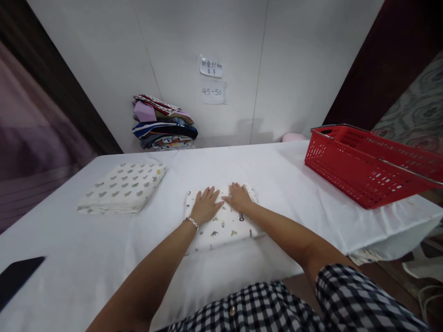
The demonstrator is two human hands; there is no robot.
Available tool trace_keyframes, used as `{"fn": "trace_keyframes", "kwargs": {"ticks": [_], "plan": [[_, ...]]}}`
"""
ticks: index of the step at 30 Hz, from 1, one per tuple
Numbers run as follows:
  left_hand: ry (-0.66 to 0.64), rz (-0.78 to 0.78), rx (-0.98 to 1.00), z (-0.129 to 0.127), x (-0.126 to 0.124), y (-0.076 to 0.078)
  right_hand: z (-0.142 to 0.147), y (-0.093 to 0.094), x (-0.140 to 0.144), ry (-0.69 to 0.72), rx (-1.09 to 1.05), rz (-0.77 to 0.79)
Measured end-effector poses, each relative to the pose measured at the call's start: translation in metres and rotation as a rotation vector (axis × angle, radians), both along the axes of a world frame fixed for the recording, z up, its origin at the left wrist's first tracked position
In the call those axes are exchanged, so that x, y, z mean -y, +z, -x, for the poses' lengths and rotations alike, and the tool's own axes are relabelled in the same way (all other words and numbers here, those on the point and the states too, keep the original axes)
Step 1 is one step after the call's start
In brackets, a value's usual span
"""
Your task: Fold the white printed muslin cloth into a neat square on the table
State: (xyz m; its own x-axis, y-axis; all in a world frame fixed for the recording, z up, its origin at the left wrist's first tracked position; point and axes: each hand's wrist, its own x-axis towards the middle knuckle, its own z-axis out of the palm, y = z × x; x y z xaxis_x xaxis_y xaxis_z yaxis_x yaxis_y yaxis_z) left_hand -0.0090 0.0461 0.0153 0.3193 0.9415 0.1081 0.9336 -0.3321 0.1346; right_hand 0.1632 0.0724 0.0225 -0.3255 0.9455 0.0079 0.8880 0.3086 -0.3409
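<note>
Two flat palms' worth of contact on the folded plant-print cloth (223, 227), from the left hand (206, 206) and the right hand (238, 197), both with fingers outstretched and parted, wrapped around nothing. Positioned near the front of the white-covered bench (104, 249), between a second folded cloth (121, 186) with grey motifs on the left and a red perforated basket (335, 166) on the right. Judging by the pose, probably a matter of smoothing the folded layers flat. For a good result, start from the middle and sweep outward toward the side edges, chasing trapped air and creases ahead of the palms. Keep the pressure light and even, so as not to drag the top layer off those beneath. Mind the bracelet (192, 224) at the left wrist; hold it clear of the weave to avoid snags. Check the near edge too, squaring its corners without tugging toward the bench front. Best to leave alone the stack of folded fabrics (164, 122) by the wall (294, 60).
</note>
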Motion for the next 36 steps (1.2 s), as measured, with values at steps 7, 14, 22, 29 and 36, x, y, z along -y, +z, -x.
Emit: {"fn": "trace_keyframes", "kwargs": {"ticks": [7,14,22,29,36], "plan": [[0.112,0.028,0.042,0.018,-0.007,0.001,-0.054,-0.008,-0.010,-0.112,0.084,0.010],[0.255,0.070,0.111,0.041,-0.005,-0.003,-0.053,-0.010,-0.010,-0.112,0.045,0.036],[0.259,0.175,0.130,0.040,-0.003,0.010,-0.054,-0.011,-0.009,-0.104,0.045,0.047],[0.170,0.087,0.028,0.029,0.021,0.001,-0.049,0.006,-0.010,-0.122,0.106,0.105],[0.183,0.058,-0.049,0.030,0.019,-0.004,0.014,0.023,0.068,0.163,-0.002,-0.007]]}}
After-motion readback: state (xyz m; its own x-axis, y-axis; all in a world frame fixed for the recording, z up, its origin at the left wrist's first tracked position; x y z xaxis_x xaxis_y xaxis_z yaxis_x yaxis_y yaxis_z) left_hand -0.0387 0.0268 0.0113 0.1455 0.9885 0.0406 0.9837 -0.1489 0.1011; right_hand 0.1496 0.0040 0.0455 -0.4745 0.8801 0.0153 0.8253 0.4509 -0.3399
